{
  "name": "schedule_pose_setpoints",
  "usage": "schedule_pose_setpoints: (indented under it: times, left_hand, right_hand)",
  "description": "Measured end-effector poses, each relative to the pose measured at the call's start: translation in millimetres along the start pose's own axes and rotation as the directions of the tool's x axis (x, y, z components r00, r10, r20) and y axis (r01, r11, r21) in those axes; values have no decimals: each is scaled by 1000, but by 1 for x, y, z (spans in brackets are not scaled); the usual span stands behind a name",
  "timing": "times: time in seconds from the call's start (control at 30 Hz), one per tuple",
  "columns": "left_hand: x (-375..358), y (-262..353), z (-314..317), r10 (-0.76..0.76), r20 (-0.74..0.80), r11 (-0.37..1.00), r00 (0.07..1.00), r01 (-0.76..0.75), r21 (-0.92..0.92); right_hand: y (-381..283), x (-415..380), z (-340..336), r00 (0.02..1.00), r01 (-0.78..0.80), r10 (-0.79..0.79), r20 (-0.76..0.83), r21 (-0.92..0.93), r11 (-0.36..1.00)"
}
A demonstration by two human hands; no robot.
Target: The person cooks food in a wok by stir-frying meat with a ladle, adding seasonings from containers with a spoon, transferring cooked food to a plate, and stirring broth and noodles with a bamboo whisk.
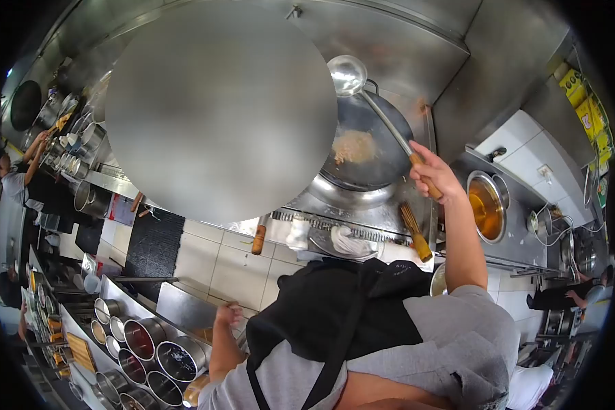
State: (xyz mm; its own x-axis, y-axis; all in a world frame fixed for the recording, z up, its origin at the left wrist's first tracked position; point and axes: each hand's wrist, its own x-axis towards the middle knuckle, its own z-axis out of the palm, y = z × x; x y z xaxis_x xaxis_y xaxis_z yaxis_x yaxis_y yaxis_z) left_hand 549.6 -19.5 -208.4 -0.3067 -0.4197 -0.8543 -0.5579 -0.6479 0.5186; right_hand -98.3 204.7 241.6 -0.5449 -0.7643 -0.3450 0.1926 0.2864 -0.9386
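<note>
My right hand (436,175) is closed around the wooden handle of a long metal ladle (387,121). The ladle's round bowl (348,75) is raised over the far rim of a dark wok (384,174). In the wok lies a heap of light brown food (354,147), too indistinct to name. My left hand (229,314) hangs low at my side, near the metal counter with pots. Its fingers look loosely curled, and nothing shows in them. A large blurred oval hides the left part of the stove and part of the wok.
A bamboo brush (415,232) and a white cloth (352,240) lie along the stove's front edge. A metal basin of amber liquid (486,207) stands at the right. Several pots (141,339) crowd the lower-left counter. Other people (31,178) are at the far left and right.
</note>
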Motion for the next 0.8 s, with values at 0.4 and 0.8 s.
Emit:
schedule_pose_setpoints:
  times: [0.4,0.8]
  left_hand:
    - [-82,29,109,194,-253,975,948,-215,-58]
    - [-250,-131,172,-139,-678,868,722,-240,-434]
  right_hand:
    - [222,-87,-135,823,272,-566,60,-914,299]
    - [120,20,-24,919,388,-382,99,-46,921]
